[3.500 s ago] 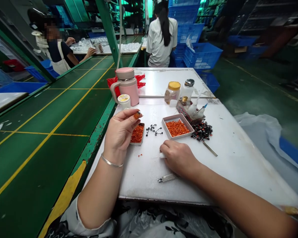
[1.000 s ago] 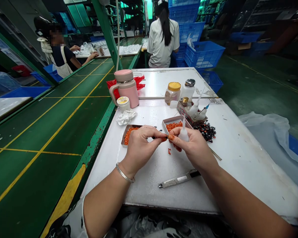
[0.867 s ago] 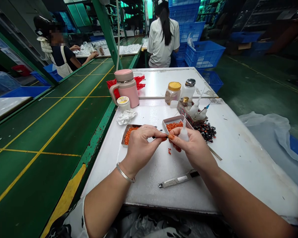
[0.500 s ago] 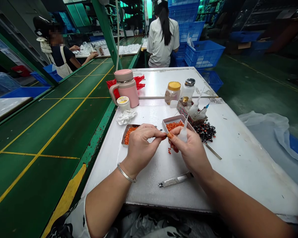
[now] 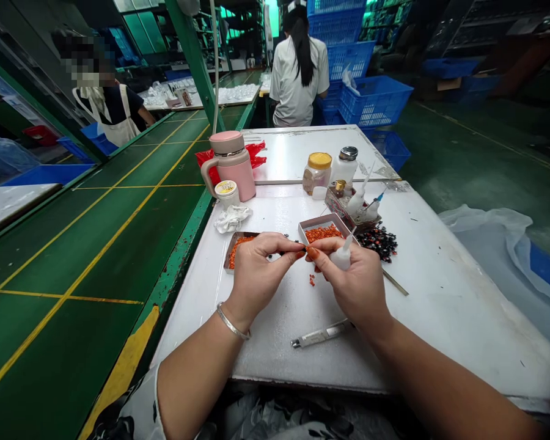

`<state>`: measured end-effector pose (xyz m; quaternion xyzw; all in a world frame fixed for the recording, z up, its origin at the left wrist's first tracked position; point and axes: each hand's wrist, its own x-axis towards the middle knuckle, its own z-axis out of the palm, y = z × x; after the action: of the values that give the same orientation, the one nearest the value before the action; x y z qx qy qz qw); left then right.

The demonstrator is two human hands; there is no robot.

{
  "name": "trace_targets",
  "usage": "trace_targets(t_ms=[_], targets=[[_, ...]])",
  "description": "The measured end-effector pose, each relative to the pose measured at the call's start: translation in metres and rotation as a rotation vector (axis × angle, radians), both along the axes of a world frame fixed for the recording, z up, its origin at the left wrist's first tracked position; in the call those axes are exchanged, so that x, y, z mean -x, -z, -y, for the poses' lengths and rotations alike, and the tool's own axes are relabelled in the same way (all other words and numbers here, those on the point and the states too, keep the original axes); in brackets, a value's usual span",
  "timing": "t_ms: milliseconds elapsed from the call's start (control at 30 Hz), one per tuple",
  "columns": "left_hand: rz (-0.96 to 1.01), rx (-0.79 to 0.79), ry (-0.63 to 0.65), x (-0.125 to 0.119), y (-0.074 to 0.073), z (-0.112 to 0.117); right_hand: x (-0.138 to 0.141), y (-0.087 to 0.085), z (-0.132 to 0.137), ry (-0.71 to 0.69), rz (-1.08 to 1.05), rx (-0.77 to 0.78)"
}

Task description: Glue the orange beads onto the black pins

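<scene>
So, far left: two other people, one in a cloth apron (image 5: 107,129) and one in a white T-shirt (image 5: 297,91), sit beyond a green bench with yellow lines (image 5: 96,244).

Left hand: my feed shows one left hand (image 5: 261,275), palm turned inward, wrist raised, with one silver bangle (image 5: 231,322) on the forearm.

Left fingers: thumb and forefinger are clamped together on one thin dark piece (image 5: 302,249).

Held piece: it sits above the white work table (image 5: 275,360), just beside the right fingertips, between the two hands; I cannot tell whether they touch it.

Trays: I count two, a metal tray (image 5: 227,260) under the left hand and a shallow cardboard box (image 5: 323,219), both filled with rough orange granules (image 5: 323,233).

Right hand: one right hand (image 5: 352,284) is curled and tilted inward, its fingers closed around one white squeeze bottle (image 5: 343,258), whose tapered nozzle points up.

Far right: one loose heap of glossy black beads (image 5: 378,241) lies just beside the box, with one slim metal rod (image 5: 395,283) near it.
</scene>
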<state>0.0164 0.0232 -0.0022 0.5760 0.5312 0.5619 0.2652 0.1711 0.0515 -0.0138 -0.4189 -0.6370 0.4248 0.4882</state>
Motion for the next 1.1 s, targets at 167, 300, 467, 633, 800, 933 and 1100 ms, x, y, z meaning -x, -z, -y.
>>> trace_targets(t_ms=[167,300,467,633,800,933,1100], targets=[[-0.088,-0.074,-0.027,-0.0012,-0.0007,0.0013,0.0008,-0.0007,0.0023,0.029,0.027,-0.108],[-0.158,-0.141,-0.031,-0.0015,-0.0011,0.0012,0.001,0.0005,0.0041,0.047,0.032,-0.14],[-0.218,-0.192,-0.036,-0.0017,-0.0017,0.0014,0.0027,0.0028,0.006,0.1,0.041,-0.17],[-0.169,-0.176,-0.03,-0.0022,-0.0007,0.0014,0.0033,0.0018,0.0059,0.107,0.016,-0.14],[-0.026,-0.076,0.0,-0.0022,0.0006,0.0016,0.0019,0.0008,0.0047,0.059,-0.019,-0.06],[0.155,0.063,0.048,-0.0015,0.0002,0.0012,-0.0008,0.0001,0.0032,0.065,-0.049,-0.073],[0.234,0.116,0.079,-0.0011,-0.0004,0.0005,-0.0022,-0.0015,0.0024,0.065,-0.036,-0.078]])
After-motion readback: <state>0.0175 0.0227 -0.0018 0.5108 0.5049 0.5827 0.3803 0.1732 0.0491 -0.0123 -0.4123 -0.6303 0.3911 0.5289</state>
